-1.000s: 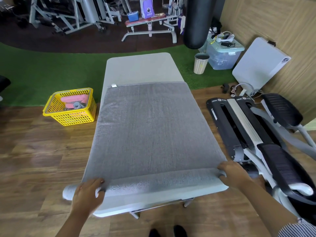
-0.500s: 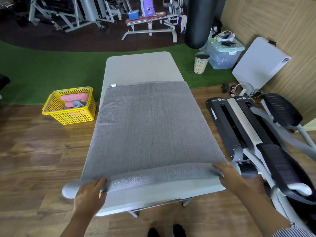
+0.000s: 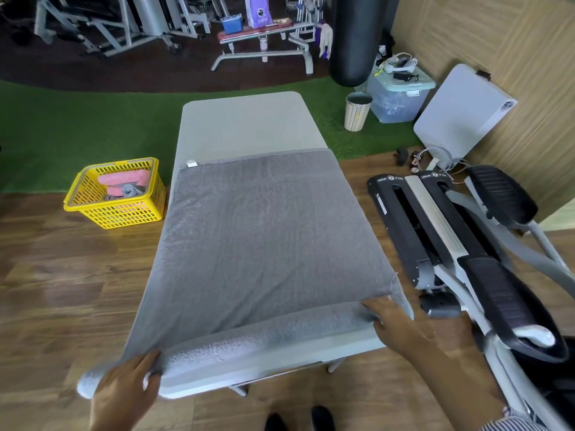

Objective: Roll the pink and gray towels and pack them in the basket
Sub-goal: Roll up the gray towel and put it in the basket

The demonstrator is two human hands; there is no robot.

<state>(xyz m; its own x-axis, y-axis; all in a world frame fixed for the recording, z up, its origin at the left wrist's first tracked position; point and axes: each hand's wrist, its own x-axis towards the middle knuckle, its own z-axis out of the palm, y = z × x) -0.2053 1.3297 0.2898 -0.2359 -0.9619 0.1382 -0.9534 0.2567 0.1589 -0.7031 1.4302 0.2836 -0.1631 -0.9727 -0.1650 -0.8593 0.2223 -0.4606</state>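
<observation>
A large gray towel [image 3: 264, 231] lies spread along a light gray table [image 3: 249, 122]. Its near end is wound into a roll [image 3: 264, 334] that spans the table's width. My left hand [image 3: 127, 387] grips the roll's left end, which sticks out past the table edge. My right hand [image 3: 392, 321] rests on the roll's right end with fingers curled over it. A yellow basket [image 3: 124, 213] stands on the floor to the left of the table, with rolled pink towels [image 3: 121, 180] and a small gray roll [image 3: 130, 190] inside.
A black and gray elliptical trainer [image 3: 466, 253] lies close along the table's right side. A striped bin [image 3: 357, 112], a clear storage box [image 3: 398, 94], a folded white table [image 3: 460, 116] and a punching bag [image 3: 354, 38] stand at the back right. Wood floor surrounds the basket.
The roll at the near end has grown thicker and moved a little farther up the table. Both hands travelled forward with it.
</observation>
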